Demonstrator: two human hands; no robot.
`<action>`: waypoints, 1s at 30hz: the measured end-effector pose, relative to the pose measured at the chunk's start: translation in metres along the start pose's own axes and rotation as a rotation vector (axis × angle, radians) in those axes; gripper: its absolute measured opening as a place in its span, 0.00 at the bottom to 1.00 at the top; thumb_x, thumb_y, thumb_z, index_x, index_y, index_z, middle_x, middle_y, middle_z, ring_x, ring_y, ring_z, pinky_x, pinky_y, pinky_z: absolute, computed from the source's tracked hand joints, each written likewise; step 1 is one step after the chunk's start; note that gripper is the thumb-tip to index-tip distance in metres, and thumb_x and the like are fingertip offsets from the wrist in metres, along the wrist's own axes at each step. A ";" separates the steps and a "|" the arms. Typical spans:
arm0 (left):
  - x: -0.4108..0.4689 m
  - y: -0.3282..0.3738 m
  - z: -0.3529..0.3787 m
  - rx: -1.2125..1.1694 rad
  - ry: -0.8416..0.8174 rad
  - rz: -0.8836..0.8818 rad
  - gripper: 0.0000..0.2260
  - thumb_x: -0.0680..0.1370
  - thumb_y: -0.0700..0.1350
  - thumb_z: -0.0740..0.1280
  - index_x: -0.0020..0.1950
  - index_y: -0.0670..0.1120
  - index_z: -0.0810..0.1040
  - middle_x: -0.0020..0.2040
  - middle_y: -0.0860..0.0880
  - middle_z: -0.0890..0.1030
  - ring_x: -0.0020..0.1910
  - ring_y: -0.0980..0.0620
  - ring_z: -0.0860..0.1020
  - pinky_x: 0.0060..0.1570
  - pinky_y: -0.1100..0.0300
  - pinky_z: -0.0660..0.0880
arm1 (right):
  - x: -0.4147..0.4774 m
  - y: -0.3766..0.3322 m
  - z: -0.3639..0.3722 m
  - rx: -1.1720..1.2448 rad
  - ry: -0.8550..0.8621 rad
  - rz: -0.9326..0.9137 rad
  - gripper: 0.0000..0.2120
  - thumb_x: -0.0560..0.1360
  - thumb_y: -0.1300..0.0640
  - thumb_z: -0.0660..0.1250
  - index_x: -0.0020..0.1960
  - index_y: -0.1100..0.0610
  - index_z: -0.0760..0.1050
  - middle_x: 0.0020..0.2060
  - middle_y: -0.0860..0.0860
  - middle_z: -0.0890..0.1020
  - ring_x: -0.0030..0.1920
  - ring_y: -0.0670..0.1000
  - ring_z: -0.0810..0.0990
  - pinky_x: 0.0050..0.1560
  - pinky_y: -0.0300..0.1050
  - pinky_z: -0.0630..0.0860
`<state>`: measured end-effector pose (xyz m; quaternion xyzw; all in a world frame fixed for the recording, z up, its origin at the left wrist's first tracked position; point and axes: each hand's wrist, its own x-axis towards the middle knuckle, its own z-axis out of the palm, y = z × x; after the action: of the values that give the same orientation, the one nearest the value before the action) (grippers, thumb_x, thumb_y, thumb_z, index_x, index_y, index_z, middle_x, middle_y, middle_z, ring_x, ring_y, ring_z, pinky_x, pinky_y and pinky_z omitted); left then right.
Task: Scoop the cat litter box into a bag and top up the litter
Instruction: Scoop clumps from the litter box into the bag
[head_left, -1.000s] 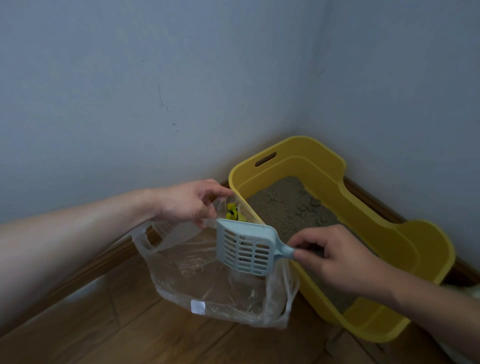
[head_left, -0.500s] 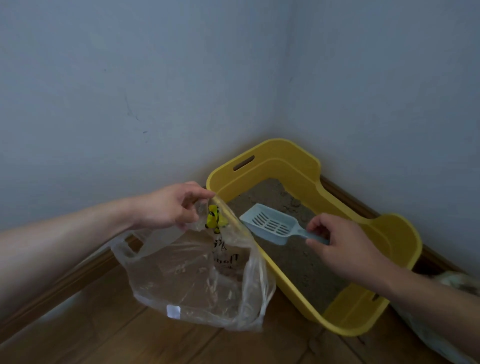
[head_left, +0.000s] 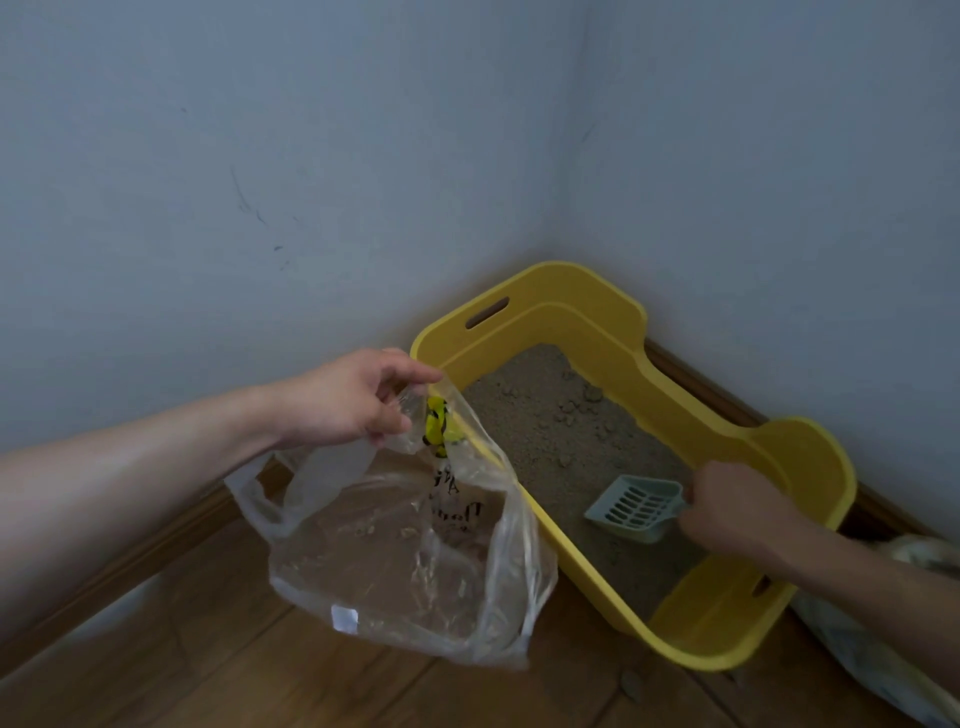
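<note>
A yellow litter box (head_left: 810, 462) stands in the corner of the room, with grey-brown litter (head_left: 545, 415) and a few clumps in it. My left hand (head_left: 353, 400) grips the rim of a clear plastic bag (head_left: 405, 561), which hangs open against the box's left wall. My right hand (head_left: 732, 509) holds the handle of a pale blue slotted scoop (head_left: 634, 506). The scoop's head rests low on the litter at the near end of the box. Its handle is hidden in my fist.
Two grey walls meet behind the box, with a brown skirting board (head_left: 156, 545) along them. The floor (head_left: 260, 675) is wooden planks. Another pale bag (head_left: 883, 660) lies at the right edge, partly under my right forearm.
The scoop moved from over the bag back into the box and down onto the litter at the near end. My left hand kept the bag open.
</note>
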<state>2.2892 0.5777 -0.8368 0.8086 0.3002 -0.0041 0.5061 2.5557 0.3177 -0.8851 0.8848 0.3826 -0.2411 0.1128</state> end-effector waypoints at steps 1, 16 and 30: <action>0.002 0.000 0.001 0.002 -0.003 -0.001 0.26 0.74 0.27 0.68 0.65 0.52 0.75 0.38 0.57 0.74 0.30 0.58 0.73 0.35 0.60 0.77 | -0.001 0.002 -0.003 -0.009 -0.007 0.012 0.10 0.77 0.55 0.65 0.37 0.53 0.71 0.29 0.46 0.72 0.26 0.42 0.69 0.20 0.30 0.61; 0.033 0.001 0.016 -0.008 -0.078 -0.018 0.27 0.74 0.28 0.68 0.69 0.48 0.73 0.52 0.53 0.75 0.34 0.49 0.73 0.35 0.60 0.77 | 0.023 -0.005 0.031 0.061 -0.032 -0.017 0.05 0.77 0.56 0.65 0.53 0.54 0.77 0.42 0.48 0.79 0.40 0.44 0.80 0.39 0.38 0.81; 0.050 -0.024 0.012 0.013 -0.155 -0.097 0.28 0.74 0.27 0.67 0.72 0.45 0.70 0.29 0.61 0.80 0.27 0.58 0.74 0.31 0.65 0.71 | 0.093 -0.057 0.044 0.346 0.142 -0.125 0.07 0.77 0.59 0.66 0.52 0.54 0.81 0.36 0.43 0.76 0.36 0.41 0.77 0.30 0.34 0.69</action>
<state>2.3216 0.5990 -0.8781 0.7937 0.2988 -0.0929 0.5217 2.5542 0.3978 -0.9718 0.8801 0.3968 -0.2470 -0.0834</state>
